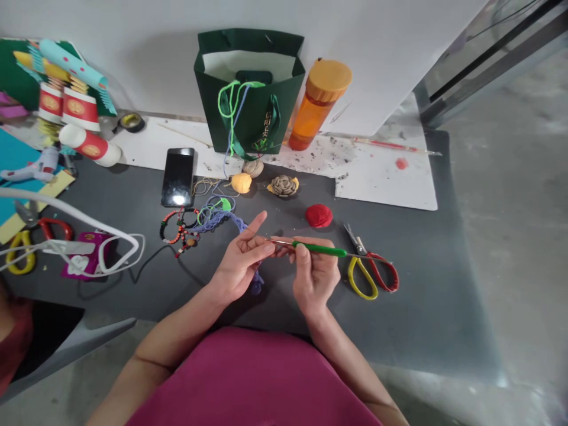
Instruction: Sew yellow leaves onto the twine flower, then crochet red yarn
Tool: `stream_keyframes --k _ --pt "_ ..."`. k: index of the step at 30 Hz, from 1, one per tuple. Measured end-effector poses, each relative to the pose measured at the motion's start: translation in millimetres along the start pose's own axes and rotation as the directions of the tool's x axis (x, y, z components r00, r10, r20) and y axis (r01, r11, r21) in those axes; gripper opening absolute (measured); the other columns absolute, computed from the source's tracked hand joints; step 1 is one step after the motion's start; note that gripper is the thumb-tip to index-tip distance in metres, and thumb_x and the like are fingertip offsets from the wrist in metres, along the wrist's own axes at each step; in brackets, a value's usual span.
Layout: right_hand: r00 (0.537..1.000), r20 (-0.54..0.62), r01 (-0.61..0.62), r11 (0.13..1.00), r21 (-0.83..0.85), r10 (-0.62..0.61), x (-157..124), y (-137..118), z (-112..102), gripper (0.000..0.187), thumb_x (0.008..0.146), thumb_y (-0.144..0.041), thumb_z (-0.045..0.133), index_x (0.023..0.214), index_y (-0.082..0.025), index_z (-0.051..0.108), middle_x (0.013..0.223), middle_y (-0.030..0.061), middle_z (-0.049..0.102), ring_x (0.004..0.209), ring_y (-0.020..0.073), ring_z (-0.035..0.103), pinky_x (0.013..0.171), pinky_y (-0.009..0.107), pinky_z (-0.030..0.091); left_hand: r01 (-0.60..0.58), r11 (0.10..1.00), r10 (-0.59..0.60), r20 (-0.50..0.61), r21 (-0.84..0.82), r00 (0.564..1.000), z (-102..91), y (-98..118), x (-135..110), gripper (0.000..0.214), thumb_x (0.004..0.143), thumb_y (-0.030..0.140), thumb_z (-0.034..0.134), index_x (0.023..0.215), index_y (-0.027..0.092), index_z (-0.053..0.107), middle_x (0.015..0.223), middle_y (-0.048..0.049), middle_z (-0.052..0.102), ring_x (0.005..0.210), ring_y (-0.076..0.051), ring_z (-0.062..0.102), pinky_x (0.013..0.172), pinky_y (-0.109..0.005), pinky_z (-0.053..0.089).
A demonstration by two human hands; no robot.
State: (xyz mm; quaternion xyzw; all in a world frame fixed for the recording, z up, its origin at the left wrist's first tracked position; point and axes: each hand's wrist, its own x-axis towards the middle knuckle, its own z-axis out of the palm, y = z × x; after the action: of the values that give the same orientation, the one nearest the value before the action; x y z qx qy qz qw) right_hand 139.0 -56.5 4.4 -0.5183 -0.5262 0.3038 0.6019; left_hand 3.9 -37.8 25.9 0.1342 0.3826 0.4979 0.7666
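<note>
My right hand [313, 275] is closed around a crochet hook with a green handle [319, 249], its metal tip pointing left toward my left hand. My left hand [242, 260] pinches a small purple crocheted piece [256, 286] between thumb and fingers, with the index finger raised. Purple yarn [217, 220] runs from my left hand up across the dark table [421, 307] toward a green paper bag [248, 89]. Both hands hover just above the table's near edge.
Scissors with yellow and red handles [370, 272] lie right of my right hand. A red crocheted ball [318, 215], yellow ball [242, 182], tan flower [284, 186], phone [178, 176], bead bracelets [180, 228] and orange bottle [317, 103] lie farther back. Craft cups [77, 112], glue gun [33, 168] and cables [89, 236] crowd the left.
</note>
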Motion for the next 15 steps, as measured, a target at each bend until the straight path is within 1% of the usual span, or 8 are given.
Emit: stream_keyframes --k 2,4,7,9,10,12,15 --pt "0.999 -0.039 -0.031 0.999 0.016 0.032 1 2 0 0.009 0.101 -0.032 0.058 0.100 -0.025 0.063 0.079 0.0003 0.076 0.057 0.0146 0.068 0.054 0.029 0.054 -0.006 1.000 0.006 0.002 0.012 1.000 -0.6 1 1 0.064 0.066 0.019 0.093 0.126 0.023 0.072 0.062 0.0098 0.063 0.060 -0.004 0.056 0.061 -0.021 0.040" --pt "0.995 -0.040 -0.084 0.989 0.122 0.089 4 3 0 0.011 0.102 -0.037 0.056 0.098 -0.026 0.059 0.078 -0.0007 0.075 0.053 0.0140 0.066 0.050 0.028 0.051 -0.005 1.000 0.005 0.025 0.004 1.000 -1.0 1 1 0.056 0.066 0.019 0.092 0.119 0.023 0.076 0.061 0.0095 0.061 0.059 -0.005 0.055 0.062 -0.022 0.040" --pt "0.973 0.039 -0.230 0.928 0.295 0.229 10 3 1 0.016 0.102 -0.042 0.053 0.096 -0.027 0.055 0.070 -0.0017 0.074 0.049 0.0151 0.067 0.045 0.027 0.047 0.016 1.000 -0.016 0.053 -0.003 0.998 -0.7 1 1 0.048 0.067 0.019 0.091 0.113 0.023 0.079 0.064 0.0070 0.064 0.063 -0.006 0.056 0.065 -0.023 0.042" --pt "0.944 0.119 -0.329 0.878 0.347 0.307 12 2 3 0.020 0.101 -0.045 0.054 0.095 -0.026 0.056 0.065 -0.0021 0.073 0.048 0.0153 0.067 0.044 0.026 0.045 0.034 0.999 -0.035 0.072 0.006 0.997 -0.1 1 0 0.047 0.067 0.020 0.091 0.112 0.022 0.079 0.070 0.0043 0.069 0.067 -0.008 0.059 0.069 -0.023 0.044" --pt "0.934 0.149 -0.357 0.862 0.360 0.325 13 2 4 0.022 0.100 -0.047 0.056 0.095 -0.025 0.057 0.065 -0.0021 0.073 0.048 0.0151 0.067 0.044 0.026 0.046 0.040 0.999 -0.041 0.081 0.009 0.996 0.3 1 0 0.047 0.067 0.020 0.092 0.112 0.023 0.080 0.073 0.0032 0.071 0.069 -0.008 0.060 0.071 -0.024 0.045" --pt "0.931 0.177 -0.363 0.851 0.379 0.318 11 2 6 0.023 0.096 -0.047 0.062 0.094 -0.024 0.060 0.067 -0.0019 0.074 0.051 0.0148 0.067 0.047 0.027 0.049 0.038 0.999 -0.039 0.091 0.013 0.995 1.1 0 -1 0.049 0.065 0.020 0.093 0.112 0.025 0.080 0.079 0.0021 0.074 0.072 -0.009 0.063 0.076 -0.025 0.047" --pt "0.952 0.143 -0.305 0.877 0.372 0.271 7 4 7 0.020 0.094 -0.044 0.068 0.094 -0.024 0.065 0.072 -0.0016 0.075 0.057 0.0146 0.069 0.052 0.027 0.053 -0.005 0.999 0.002 0.076 0.040 0.997 2.3 -2 -3 0.050 0.066 0.021 0.093 0.113 0.027 0.080 0.086 0.0012 0.077 0.077 -0.010 0.065 0.082 -0.027 0.049"
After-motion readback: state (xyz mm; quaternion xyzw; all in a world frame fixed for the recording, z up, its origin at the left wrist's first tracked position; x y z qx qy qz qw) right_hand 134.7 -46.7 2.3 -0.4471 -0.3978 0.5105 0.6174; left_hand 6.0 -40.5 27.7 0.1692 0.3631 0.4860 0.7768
